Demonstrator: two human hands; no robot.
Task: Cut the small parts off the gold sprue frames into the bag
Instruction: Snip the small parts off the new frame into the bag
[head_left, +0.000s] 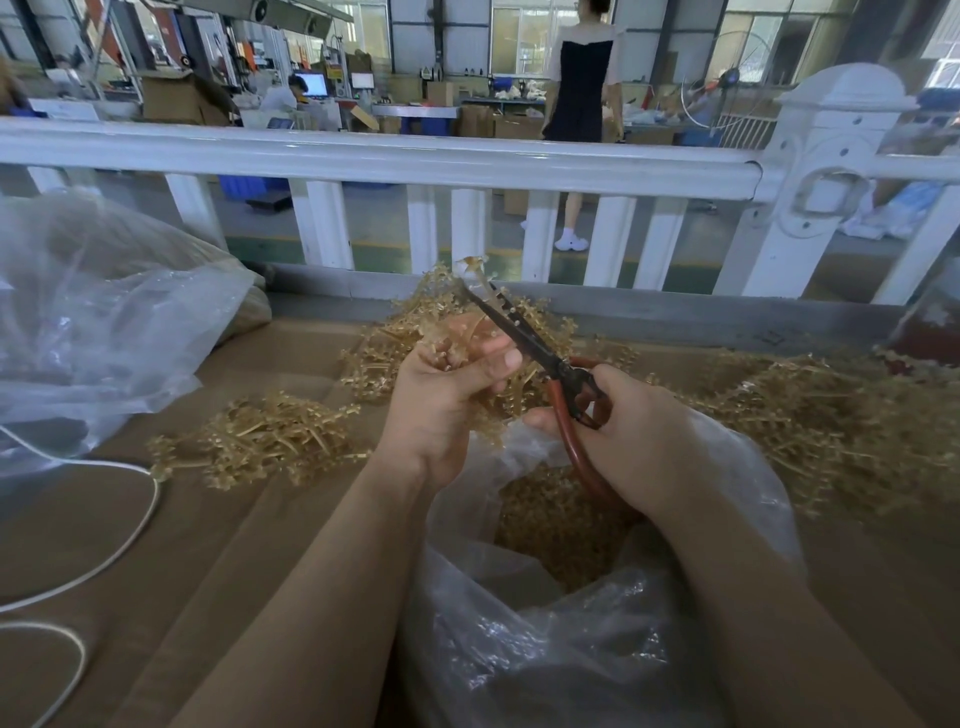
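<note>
My left hand (447, 395) grips a gold sprue frame (470, 275) that sticks up above the bag. My right hand (623, 431) holds red-handled scissors (524, 338), their dark blades lying along the frame's upper stem. Below both hands a clear plastic bag (545, 649) stands open, with a heap of small gold parts (550, 525) inside. Whether the blades are closed on the stem is unclear.
Piles of gold sprue frames lie on the cardboard-covered table at the left (260, 441), centre (395, 353) and right (810, 415). A large clear bag (104, 322) sits at far left, beside a white cable (119, 530). A white railing (415, 156) borders the table's far side; a person (582, 78) stands beyond it.
</note>
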